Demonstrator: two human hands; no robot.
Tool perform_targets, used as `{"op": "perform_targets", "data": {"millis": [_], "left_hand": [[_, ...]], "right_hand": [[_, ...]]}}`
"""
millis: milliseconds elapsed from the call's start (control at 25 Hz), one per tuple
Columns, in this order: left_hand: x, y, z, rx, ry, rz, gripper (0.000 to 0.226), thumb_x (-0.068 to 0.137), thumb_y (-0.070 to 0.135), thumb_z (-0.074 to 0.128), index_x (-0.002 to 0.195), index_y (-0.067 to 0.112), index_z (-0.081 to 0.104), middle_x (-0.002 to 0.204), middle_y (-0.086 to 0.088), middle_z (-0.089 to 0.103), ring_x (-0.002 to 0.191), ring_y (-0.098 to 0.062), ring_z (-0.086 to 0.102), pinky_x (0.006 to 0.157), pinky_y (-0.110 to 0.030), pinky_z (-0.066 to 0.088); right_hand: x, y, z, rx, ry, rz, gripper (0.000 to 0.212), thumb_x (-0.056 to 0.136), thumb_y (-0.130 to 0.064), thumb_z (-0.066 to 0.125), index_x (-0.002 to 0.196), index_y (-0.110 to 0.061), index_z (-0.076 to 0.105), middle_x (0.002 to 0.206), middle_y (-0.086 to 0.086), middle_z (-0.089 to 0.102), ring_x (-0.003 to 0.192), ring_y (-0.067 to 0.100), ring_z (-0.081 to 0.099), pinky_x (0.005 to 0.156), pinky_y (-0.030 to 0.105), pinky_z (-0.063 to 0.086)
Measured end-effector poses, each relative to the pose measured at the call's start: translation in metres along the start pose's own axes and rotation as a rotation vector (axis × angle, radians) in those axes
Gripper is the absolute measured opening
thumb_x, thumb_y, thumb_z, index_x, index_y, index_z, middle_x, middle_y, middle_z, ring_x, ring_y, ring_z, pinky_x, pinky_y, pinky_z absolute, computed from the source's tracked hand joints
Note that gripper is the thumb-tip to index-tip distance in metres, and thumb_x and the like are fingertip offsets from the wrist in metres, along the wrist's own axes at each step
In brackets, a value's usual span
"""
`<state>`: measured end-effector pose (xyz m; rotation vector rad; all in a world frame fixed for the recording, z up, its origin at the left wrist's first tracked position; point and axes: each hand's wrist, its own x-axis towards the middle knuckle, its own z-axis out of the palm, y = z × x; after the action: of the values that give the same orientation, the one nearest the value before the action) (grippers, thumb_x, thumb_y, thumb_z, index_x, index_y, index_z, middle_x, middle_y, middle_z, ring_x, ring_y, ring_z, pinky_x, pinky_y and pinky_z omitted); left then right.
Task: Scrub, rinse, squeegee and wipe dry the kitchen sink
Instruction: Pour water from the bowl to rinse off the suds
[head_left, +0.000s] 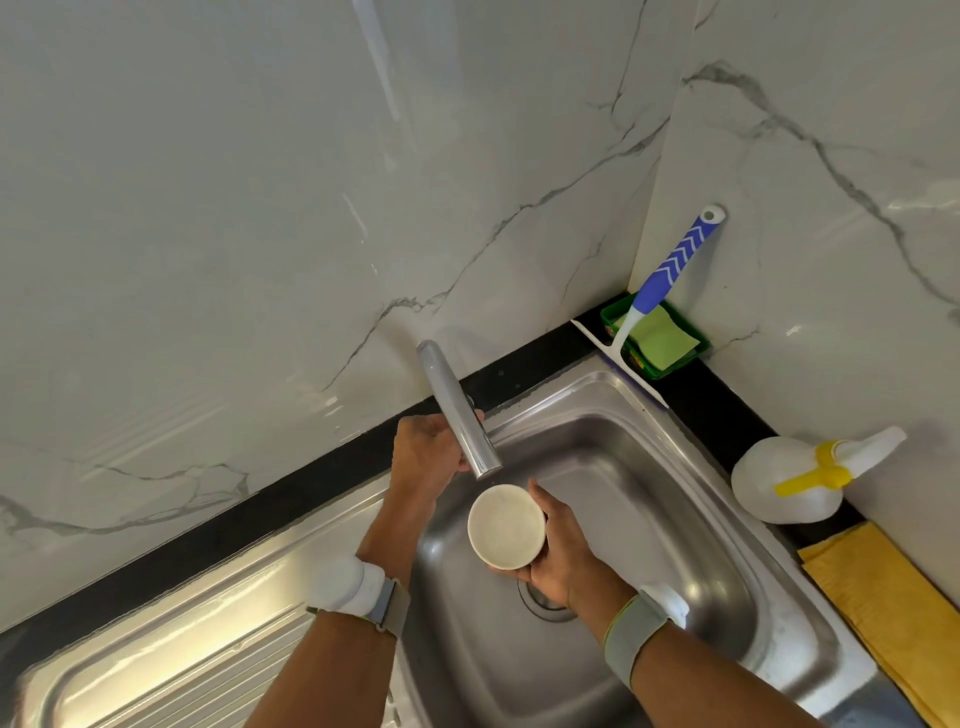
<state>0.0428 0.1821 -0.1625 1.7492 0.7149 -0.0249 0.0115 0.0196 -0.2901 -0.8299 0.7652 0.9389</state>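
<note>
The stainless steel sink (691, 499) fills the lower middle of the head view, with its drain (540, 603) partly hidden under my right wrist. My right hand (558, 548) grips a white cup (506, 526), mouth up, just below the spout of the chrome tap (457, 408). My left hand (428, 454) is curled around something at the tap's base, hidden behind the spout. A blue and white squeegee (660, 283) leans against the wall in the back right corner.
A green tray with a green sponge (662, 338) sits in the corner on the black counter. A white spray bottle with a yellow trigger (795, 478) lies on its side at the right. A yellow cloth (883, 608) lies beside the sink. The ribbed drainboard (171, 660) spreads to the left.
</note>
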Motion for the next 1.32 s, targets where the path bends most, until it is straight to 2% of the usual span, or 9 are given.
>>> {"op": "perform_targets", "data": {"millis": [160,360,520,640,800,920,1080,1240,1320], "left_hand": [[-0.026,-0.017,-0.026,0.263,-0.178,0.005,0.030,0.093,0.027,0.076,0.123,0.024,0.071,0.101,0.009,0.075,0.092,-0.010,0.073,0.085,-0.031,0.059],[-0.108,-0.134,-0.102,0.651,0.138,0.046,0.053,0.093,0.042,0.071,0.142,0.026,0.060,0.146,-0.001,0.059,0.130,-0.023,0.057,0.108,-0.039,0.049],[-0.191,-0.249,-0.161,1.048,0.061,0.210,0.082,0.091,0.074,0.042,0.159,0.027,0.039,0.170,-0.006,0.026,0.155,-0.032,0.028,0.124,-0.050,0.024],[-0.195,-0.289,-0.201,1.142,0.029,0.311,0.098,0.089,0.088,0.033,0.161,0.023,0.033,0.171,-0.011,0.019,0.156,-0.034,0.023,0.125,-0.055,0.008],[-0.187,-0.295,-0.215,1.125,-0.060,0.336,0.085,0.096,0.068,0.034,0.163,0.016,0.025,0.172,-0.012,0.010,0.157,-0.037,0.018,0.120,-0.066,0.015],[-0.187,-0.310,-0.234,1.167,-0.105,0.455,0.093,0.095,0.078,0.032,0.165,0.017,0.020,0.173,-0.009,0.008,0.159,-0.033,0.012,0.123,-0.061,0.012],[-0.176,-0.316,-0.256,1.165,-0.023,0.380,0.094,0.093,0.078,0.022,0.166,0.021,0.009,0.173,-0.011,-0.001,0.160,-0.032,0.002,0.124,-0.060,0.005],[-0.165,-0.323,-0.271,1.191,-0.088,0.389,0.113,0.084,0.078,0.049,0.165,0.021,-0.005,0.172,-0.009,-0.013,0.160,-0.030,-0.006,0.125,-0.062,0.003],[-0.172,-0.328,-0.276,1.154,-0.047,0.345,0.107,0.088,0.076,0.044,0.165,0.021,-0.008,0.172,-0.008,-0.017,0.159,-0.029,-0.012,0.125,-0.060,0.000]], "right_hand": [[-0.034,0.001,0.013,-0.119,-0.099,-0.084,0.061,0.078,-0.044,0.084,0.131,-0.021,0.064,0.135,0.021,0.064,0.120,0.044,0.062,0.091,0.065,0.057],[-0.089,0.040,0.028,-0.371,-0.336,-0.165,0.081,0.061,-0.006,0.091,0.133,-0.033,0.063,0.140,0.015,0.059,0.128,0.042,0.057,0.092,0.057,0.059],[-0.125,0.126,0.043,-0.639,-0.460,-0.321,0.104,0.062,0.019,0.087,0.143,-0.037,0.054,0.141,0.010,0.056,0.131,0.037,0.055,0.097,0.059,0.057],[-0.133,0.197,0.066,-0.697,-0.338,-0.463,0.106,0.053,0.015,0.092,0.139,-0.034,0.055,0.134,0.005,0.062,0.125,0.032,0.059,0.092,0.051,0.061],[-0.128,0.261,0.100,-0.692,-0.146,-0.580,0.104,0.044,0.005,0.097,0.132,-0.035,0.059,0.120,-0.009,0.071,0.119,0.022,0.065,0.090,0.042,0.062],[-0.128,0.279,0.127,-0.801,-0.136,-0.656,0.101,0.046,0.000,0.099,0.130,-0.039,0.058,0.120,-0.015,0.068,0.116,0.011,0.063,0.085,0.030,0.061],[-0.124,0.298,0.144,-0.877,-0.099,-0.647,0.104,0.049,-0.003,0.100,0.133,-0.043,0.053,0.124,-0.019,0.063,0.120,0.009,0.058,0.096,0.035,0.060],[-0.117,0.313,0.164,-1.036,-0.039,-0.678,0.107,0.048,-0.019,0.101,0.136,-0.048,0.047,0.129,-0.022,0.060,0.125,0.008,0.055,0.102,0.034,0.057],[-0.114,0.319,0.176,-1.147,-0.003,-0.727,0.109,0.051,-0.025,0.101,0.141,-0.046,0.043,0.133,-0.022,0.057,0.126,0.006,0.051,0.103,0.027,0.052]]}}
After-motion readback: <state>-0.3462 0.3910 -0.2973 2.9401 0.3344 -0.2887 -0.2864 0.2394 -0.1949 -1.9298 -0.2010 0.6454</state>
